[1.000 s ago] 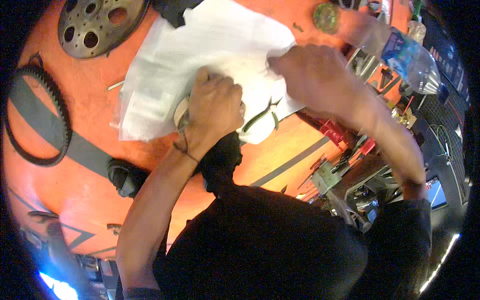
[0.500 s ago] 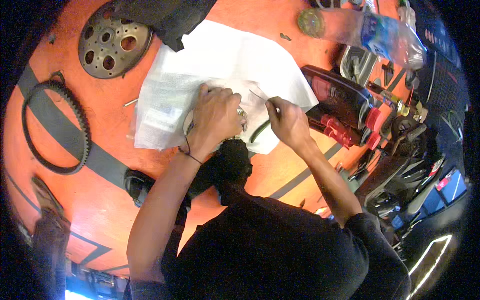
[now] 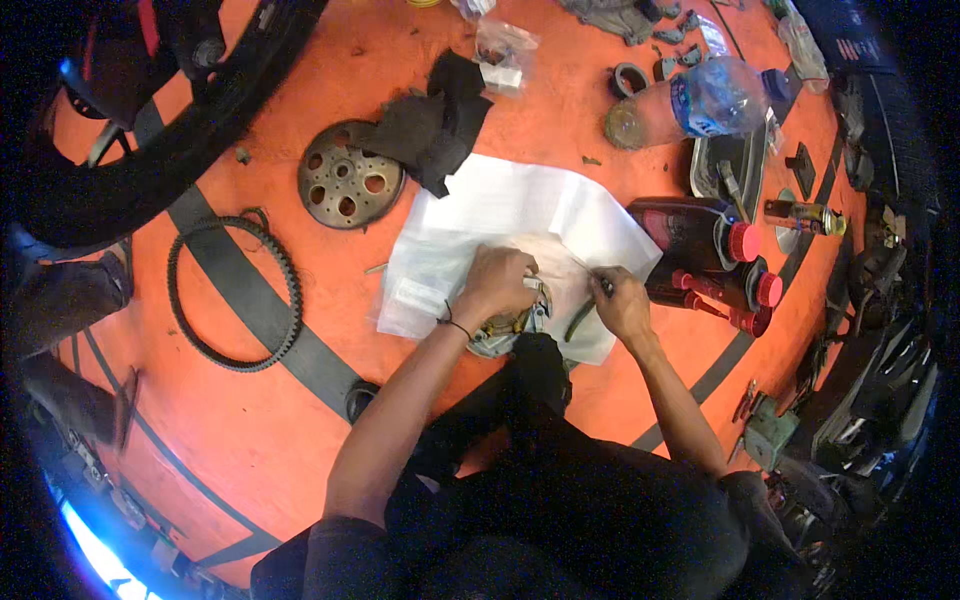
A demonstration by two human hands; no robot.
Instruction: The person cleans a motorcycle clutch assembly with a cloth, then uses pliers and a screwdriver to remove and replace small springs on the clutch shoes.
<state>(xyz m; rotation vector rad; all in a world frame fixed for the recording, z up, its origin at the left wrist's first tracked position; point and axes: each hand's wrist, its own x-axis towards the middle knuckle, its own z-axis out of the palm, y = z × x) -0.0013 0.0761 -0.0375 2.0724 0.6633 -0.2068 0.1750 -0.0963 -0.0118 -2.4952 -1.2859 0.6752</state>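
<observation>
My left hand (image 3: 498, 285), with a dark cord at its wrist, is closed over the top of a round metal part (image 3: 497, 333). The part has brass-coloured and silvery pieces, and my fingers hide much of it. It lies at the near edge of a white sheet (image 3: 520, 200). To its right, my right hand (image 3: 622, 303) is closed on a thin metal tool (image 3: 582, 264), whose slim shaft points up and left over the sheet. What kind of tool it is I cannot make out. A dark curved strip (image 3: 579, 318) lies between my hands.
A toothed drive belt (image 3: 292, 290) and a holed metal disc (image 3: 330, 205), partly under a black cloth (image 3: 430, 125), lie left on the orange floor. A tyre (image 3: 215, 135) stands upper left. Right are red-capped dark bottles (image 3: 685, 225), a clear plastic bottle (image 3: 655, 115) and a metal tray (image 3: 705, 165).
The view has shifted and widened, bringing the tyre and more loose parts into sight. More of the round metal part shows beside my left hand. My right hand still holds the thin tool.
</observation>
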